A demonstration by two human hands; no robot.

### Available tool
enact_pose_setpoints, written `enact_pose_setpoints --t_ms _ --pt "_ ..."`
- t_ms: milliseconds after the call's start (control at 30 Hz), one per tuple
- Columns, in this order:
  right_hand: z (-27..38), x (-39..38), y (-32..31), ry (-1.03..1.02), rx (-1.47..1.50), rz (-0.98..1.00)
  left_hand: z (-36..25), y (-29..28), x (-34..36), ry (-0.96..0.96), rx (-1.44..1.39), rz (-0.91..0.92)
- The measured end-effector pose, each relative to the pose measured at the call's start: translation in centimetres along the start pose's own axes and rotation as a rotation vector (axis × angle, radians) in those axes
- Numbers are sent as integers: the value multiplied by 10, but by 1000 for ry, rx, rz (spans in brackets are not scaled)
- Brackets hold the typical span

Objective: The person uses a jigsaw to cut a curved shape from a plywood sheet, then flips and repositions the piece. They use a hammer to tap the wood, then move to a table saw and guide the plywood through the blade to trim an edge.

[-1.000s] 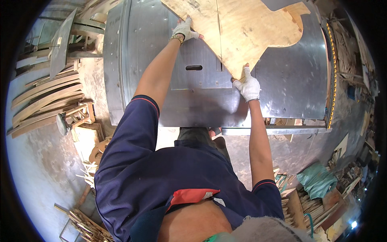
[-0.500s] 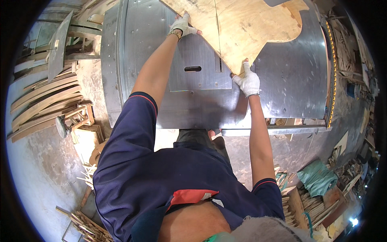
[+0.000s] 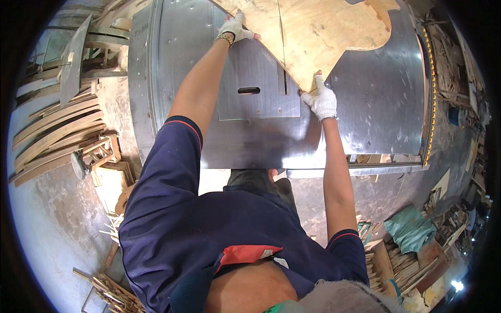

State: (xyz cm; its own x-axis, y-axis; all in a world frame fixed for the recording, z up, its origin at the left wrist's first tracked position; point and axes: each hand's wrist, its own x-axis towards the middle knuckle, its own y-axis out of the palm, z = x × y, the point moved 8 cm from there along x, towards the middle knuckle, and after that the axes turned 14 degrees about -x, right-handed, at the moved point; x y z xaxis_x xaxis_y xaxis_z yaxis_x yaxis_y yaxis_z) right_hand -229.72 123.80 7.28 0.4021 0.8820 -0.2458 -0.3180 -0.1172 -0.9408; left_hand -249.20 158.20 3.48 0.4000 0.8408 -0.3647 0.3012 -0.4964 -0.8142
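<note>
A pale plywood sheet with a curved, cut-out right side lies on a metal machine table. A thin dark line runs lengthwise across it, roughly in line with a narrow slot in the table. My left hand, in a white fingerless glove, grips the sheet's slanted left edge, thumb and fingers apart along it. At the near corner, my right hand, gloved alike, has the corner between thumb and fingers. Parts of the fingertips are hidden, and the sheet's far end is out of view.
An inset plate with an oval hole lies near my left forearm. A yellow toothed strip edges the table's right side. Curved timber pieces are stacked at left. A green sack and wood offcuts lie at lower right.
The plywood sheet has slid slightly farther from me across the table. Both hands have moved forward a little with it, keeping their places on its edge and corner.
</note>
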Motion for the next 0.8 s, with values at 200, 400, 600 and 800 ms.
enact_pose_setpoints --t_ms 200,400,600,800 --pt "-1 10 2 15 -7 35 2 -3 10 16 -39 3" --pt "-1 17 -2 8 17 -20 4 -2 21 -43 -5 16" --pt "0 25 -4 -10 22 -41 -4 -17 20 206 -184 -72" --pt "-3 33 -1 -4 26 -34 0 -18 32 234 -165 -106"
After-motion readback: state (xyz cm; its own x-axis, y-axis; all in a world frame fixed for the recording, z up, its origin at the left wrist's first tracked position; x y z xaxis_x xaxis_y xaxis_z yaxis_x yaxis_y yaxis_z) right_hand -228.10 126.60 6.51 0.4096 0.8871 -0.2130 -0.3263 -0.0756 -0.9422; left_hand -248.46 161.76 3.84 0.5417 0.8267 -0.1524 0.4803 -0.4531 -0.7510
